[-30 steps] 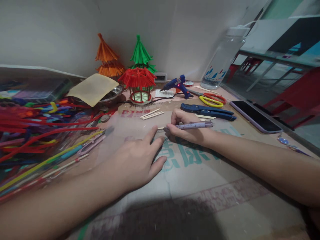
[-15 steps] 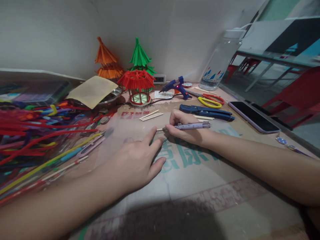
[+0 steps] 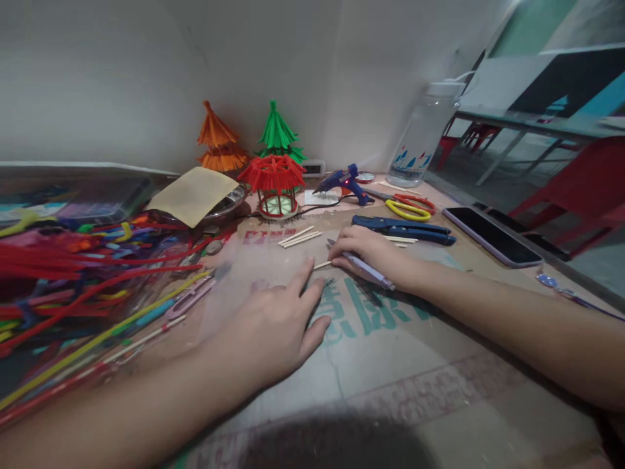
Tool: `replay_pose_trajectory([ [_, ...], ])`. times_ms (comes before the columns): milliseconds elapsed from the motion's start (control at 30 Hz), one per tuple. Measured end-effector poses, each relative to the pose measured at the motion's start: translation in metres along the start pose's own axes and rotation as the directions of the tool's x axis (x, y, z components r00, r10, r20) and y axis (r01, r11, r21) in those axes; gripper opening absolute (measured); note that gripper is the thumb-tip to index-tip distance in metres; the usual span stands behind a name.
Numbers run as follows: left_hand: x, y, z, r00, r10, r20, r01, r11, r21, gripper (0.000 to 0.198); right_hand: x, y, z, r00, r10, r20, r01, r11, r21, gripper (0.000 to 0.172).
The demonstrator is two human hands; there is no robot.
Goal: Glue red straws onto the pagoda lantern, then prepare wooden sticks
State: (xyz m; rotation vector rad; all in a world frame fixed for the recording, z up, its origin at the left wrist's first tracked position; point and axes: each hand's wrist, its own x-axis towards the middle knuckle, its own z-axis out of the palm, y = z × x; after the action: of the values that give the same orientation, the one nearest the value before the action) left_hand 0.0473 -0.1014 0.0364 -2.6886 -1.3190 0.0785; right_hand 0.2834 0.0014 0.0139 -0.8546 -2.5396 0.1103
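My left hand (image 3: 278,326) lies on the printed cardboard (image 3: 371,384) with its fingers spread, the index fingertip at the left end of a short thin wooden stick (image 3: 322,265). At the stick's other end is my right hand (image 3: 368,253), its fingers closed around a lilac pen (image 3: 368,270). The pen slants across the hand, its dark tip pointing up and left, off the stick. My right fingertips seem to touch the stick. Several loose sticks (image 3: 301,238) lie just beyond my hands.
Behind stand a red pavilion-like model (image 3: 273,185), green (image 3: 276,130) and orange (image 3: 217,140) roofed models, and a blue glue gun (image 3: 347,182). Blue pliers (image 3: 405,229), scissors (image 3: 410,205), a phone (image 3: 491,236) and a bottle (image 3: 422,140) are at right. Colourful pipe cleaners (image 3: 58,273) fill the left.
The pen has swung in my right hand, its tip lifting off the stick and its back end dropping. My right fingertips have come to the stick. The whole view has shifted slightly.
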Motion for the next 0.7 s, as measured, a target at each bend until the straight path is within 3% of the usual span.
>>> replay_pose_trajectory([
  [267,-0.002,0.001,0.0,0.999,0.021,0.036,-0.018,0.997,-0.08,0.059,0.036,-0.001,0.008,0.998,-0.06,0.021,0.061,0.997,-0.046,0.019],
  [400,-0.001,0.0,0.0,1.0,0.006,0.025,-0.004,0.996,-0.085,0.059,0.058,0.005,0.01,0.998,-0.005,-0.069,0.003,1.0,-0.028,0.015],
  [500,-0.001,0.0,0.0,0.999,0.012,0.043,-0.008,0.996,-0.088,0.059,0.055,0.01,-0.01,0.979,0.144,-0.143,-0.143,0.99,0.016,0.018],
  [600,0.0,-0.001,0.002,0.999,0.018,0.036,-0.014,0.996,-0.085,0.059,0.033,0.013,-0.042,0.952,0.241,-0.187,-0.247,0.969,-0.007,0.025],
  [700,0.0,-0.002,0.005,1.0,0.021,0.016,-0.02,0.997,-0.079,0.058,0.002,0.013,-0.068,0.957,0.273,-0.098,-0.281,0.955,-0.091,0.027],
])
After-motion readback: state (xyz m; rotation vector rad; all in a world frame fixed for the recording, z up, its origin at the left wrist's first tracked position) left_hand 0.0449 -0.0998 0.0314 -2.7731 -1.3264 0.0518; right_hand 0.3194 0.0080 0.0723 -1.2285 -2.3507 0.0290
